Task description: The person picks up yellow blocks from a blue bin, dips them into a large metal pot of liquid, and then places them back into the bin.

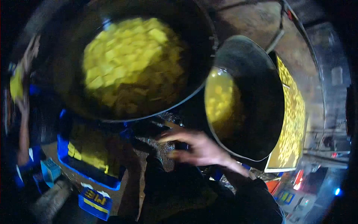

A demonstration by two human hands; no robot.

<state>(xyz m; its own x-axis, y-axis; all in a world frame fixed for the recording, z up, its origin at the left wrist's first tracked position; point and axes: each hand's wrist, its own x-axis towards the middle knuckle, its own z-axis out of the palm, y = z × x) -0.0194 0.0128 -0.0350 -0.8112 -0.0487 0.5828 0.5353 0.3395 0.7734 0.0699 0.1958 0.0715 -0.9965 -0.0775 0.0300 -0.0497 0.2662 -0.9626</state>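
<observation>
My right hand point(197, 147) is in the air below the gap between two large dark woks, its fingers apart and nothing seen in them. The big wok point(149, 115) holds many pale yellow tofu-like blocks point(123, 52) in dark liquid. To its right, the second wok point(246, 48) has smaller yellow pieces point(220, 99) in liquid. A dark, smeared shape that seems to be my left hand point(125, 151) lies in shadow beside a blue crate point(87, 179); its fingers cannot be made out. Yellow pieces point(87, 158) line the crate.
At far right, a large tray point(292, 130) is spread with yellow pieces. Smaller blue crates point(95, 203) and a light blue container point(50, 171) stand on the floor at lower left. Another person's arm point(24, 130) shows at the left edge.
</observation>
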